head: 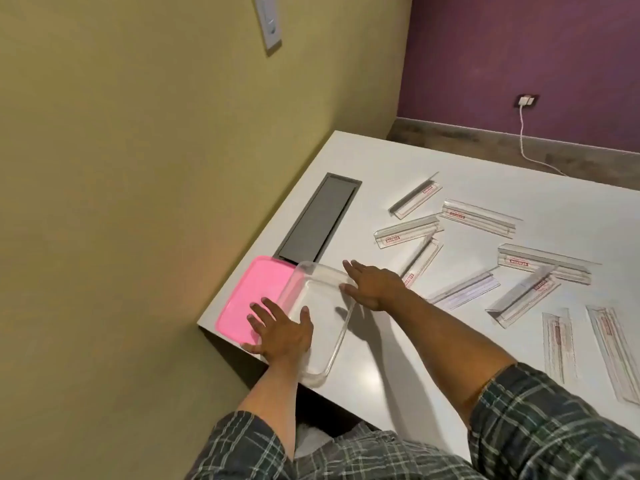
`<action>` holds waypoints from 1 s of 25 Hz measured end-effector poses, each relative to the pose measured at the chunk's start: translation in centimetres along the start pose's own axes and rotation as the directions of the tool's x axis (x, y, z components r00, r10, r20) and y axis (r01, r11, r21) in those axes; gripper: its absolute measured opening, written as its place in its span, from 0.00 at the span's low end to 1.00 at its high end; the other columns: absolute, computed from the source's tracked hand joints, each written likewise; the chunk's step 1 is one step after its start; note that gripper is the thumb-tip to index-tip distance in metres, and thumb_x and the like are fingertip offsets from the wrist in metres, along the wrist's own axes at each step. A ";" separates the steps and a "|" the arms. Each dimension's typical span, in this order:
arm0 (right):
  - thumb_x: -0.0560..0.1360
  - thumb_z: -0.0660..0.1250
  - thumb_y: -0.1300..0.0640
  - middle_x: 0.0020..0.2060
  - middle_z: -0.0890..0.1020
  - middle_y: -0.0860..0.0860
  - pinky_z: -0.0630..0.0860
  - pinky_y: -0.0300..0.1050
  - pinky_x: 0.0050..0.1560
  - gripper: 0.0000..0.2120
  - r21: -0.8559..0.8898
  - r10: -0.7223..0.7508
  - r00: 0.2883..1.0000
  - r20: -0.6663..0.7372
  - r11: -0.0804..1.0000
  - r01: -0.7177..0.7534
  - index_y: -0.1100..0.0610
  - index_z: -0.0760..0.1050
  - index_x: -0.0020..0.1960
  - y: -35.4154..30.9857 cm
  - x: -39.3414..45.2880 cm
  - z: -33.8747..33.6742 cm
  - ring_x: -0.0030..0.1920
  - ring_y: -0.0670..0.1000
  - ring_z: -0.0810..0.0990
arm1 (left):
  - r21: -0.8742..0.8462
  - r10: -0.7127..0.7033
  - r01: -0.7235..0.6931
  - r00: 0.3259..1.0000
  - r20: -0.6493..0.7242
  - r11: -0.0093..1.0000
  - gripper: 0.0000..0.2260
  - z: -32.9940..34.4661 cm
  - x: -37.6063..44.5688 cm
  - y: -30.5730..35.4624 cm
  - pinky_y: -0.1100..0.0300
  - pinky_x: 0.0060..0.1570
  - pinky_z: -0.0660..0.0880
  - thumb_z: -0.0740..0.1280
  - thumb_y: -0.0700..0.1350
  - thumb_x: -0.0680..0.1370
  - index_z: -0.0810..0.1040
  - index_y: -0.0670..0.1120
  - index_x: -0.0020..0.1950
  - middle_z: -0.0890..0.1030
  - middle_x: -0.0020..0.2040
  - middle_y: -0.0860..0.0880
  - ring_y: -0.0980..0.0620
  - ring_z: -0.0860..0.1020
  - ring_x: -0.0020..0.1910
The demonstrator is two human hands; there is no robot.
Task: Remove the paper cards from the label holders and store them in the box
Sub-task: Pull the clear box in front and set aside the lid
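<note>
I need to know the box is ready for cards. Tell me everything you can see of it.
The box is a shallow, clear plastic tray with rounded corners, open-topped and empty. It sits flat near the table's left front corner, at a slant to the edge, partly overlapping the pink lid on its left. The left hand rests across its left rim and the lid; the right hand touches its far right rim. No cards are in it yet.

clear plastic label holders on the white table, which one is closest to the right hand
The clear plastic label holder lying diagonally just beyond the right hand, its near end beside the knuckles. All the other holders lie farther right or farther back on the white table.
</note>
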State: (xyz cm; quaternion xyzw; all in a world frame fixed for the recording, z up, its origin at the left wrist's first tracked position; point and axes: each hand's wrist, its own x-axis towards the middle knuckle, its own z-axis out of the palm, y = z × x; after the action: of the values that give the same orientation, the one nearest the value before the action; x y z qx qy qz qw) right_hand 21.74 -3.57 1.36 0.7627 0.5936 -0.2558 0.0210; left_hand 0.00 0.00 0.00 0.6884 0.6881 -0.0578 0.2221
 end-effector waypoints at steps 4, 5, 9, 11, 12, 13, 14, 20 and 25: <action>0.83 0.47 0.35 0.82 0.55 0.53 0.59 0.58 0.77 0.34 0.217 0.041 0.992 0.121 0.974 -0.066 0.51 0.45 0.83 -1.0 1.4 0.4 0.80 0.56 0.59 | -0.095 -0.105 0.118 0.986 0.133 0.988 0.42 0.3 1.4 -0.6 0.32 0.68 0.62 0.53 0.69 0.78 0.40 0.46 0.81 0.40 0.81 0.42 0.36 0.47 0.79; 0.83 0.47 0.36 0.81 0.57 0.55 0.58 0.57 0.77 0.34 0.274 0.038 0.992 0.117 0.959 -0.069 0.51 0.46 0.83 -1.0 1.6 0.8 0.80 0.57 0.59 | -0.084 -0.098 0.109 0.987 0.127 0.990 0.42 0.5 1.6 -0.6 0.34 0.67 0.66 0.54 0.68 0.78 0.43 0.45 0.81 0.43 0.81 0.42 0.35 0.50 0.78; 0.85 0.50 0.42 0.78 0.64 0.59 0.59 0.51 0.76 0.30 0.445 0.084 0.996 0.039 0.891 -0.093 0.56 0.54 0.82 -0.5 1.3 0.6 0.78 0.59 0.62 | -0.056 -0.086 0.089 0.994 0.065 0.994 0.35 1.0 2.1 -0.3 0.38 0.61 0.71 0.55 0.67 0.78 0.57 0.46 0.77 0.62 0.74 0.40 0.39 0.64 0.71; 0.85 0.53 0.44 0.77 0.67 0.57 0.61 0.50 0.75 0.28 0.451 0.118 0.993 0.006 0.886 -0.108 0.58 0.59 0.80 0.6 0.9 0.4 0.77 0.58 0.64 | -0.038 -0.055 0.057 0.998 0.034 0.998 0.30 1.1 2.0 -0.1 0.39 0.60 0.70 0.55 0.65 0.79 0.61 0.46 0.73 0.67 0.70 0.41 0.40 0.67 0.68; 0.85 0.55 0.44 0.76 0.69 0.56 0.63 0.49 0.74 0.28 0.450 0.133 0.991 -0.005 0.885 -0.117 0.58 0.62 0.79 1.3 0.7 0.4 0.76 0.57 0.66 | -0.022 -0.025 0.025 1.000 0.017 0.999 0.29 1.2 1.8 0.0 0.39 0.60 0.69 0.55 0.65 0.79 0.63 0.46 0.72 0.69 0.68 0.42 0.41 0.68 0.67; 0.84 0.57 0.45 0.75 0.71 0.56 0.65 0.49 0.73 0.26 0.450 0.153 0.988 -0.006 0.883 -0.134 0.57 0.65 0.78 2.2 0.4 0.4 0.75 0.57 0.68 | 0.004 0.019 -0.019 1.000 0.002 1.000 0.28 1.3 1.7 0.2 0.40 0.60 0.70 0.55 0.64 0.79 0.64 0.47 0.71 0.70 0.67 0.42 0.41 0.69 0.66; 0.83 0.60 0.47 0.72 0.75 0.56 0.68 0.48 0.71 0.25 0.445 0.177 0.984 0.002 0.881 -0.160 0.57 0.68 0.76 3.2 0.0 0.4 0.72 0.56 0.72 | 0.042 0.081 -0.080 0.997 -0.013 0.996 0.27 1.3 1.4 0.6 0.41 0.60 0.70 0.55 0.64 0.80 0.65 0.47 0.70 0.71 0.66 0.43 0.42 0.70 0.65; 0.80 0.63 0.54 0.19 0.79 0.51 0.78 0.42 0.31 0.17 0.615 0.269 0.953 0.137 0.731 -0.295 0.57 0.75 0.66 9.9 -5.8 0.5 0.21 0.50 0.78 | 0.201 0.478 -0.470 0.878 0.009 0.860 0.23 1.9 0.2 6.3 0.46 0.55 0.72 0.52 0.62 0.81 0.70 0.47 0.64 0.76 0.58 0.46 0.44 0.72 0.60; 0.79 0.64 0.58 0.28 0.81 0.61 0.78 0.44 0.28 0.10 0.707 0.373 0.905 0.203 0.584 -0.399 0.61 0.77 0.57 15.1 -12.0 0.7 0.26 0.58 0.81 | 0.205 0.631 -0.651 0.759 0.161 0.731 0.23 3.4 -1.6 11.3 0.46 0.56 0.72 0.50 0.62 0.82 0.71 0.48 0.64 0.75 0.59 0.47 0.45 0.72 0.62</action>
State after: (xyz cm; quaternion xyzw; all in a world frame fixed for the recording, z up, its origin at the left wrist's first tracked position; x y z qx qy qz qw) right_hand 33.37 -18.96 1.62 0.8118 0.2600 -0.4735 -0.2220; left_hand 11.72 -2.29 0.11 0.9026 0.3860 -0.0911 0.1677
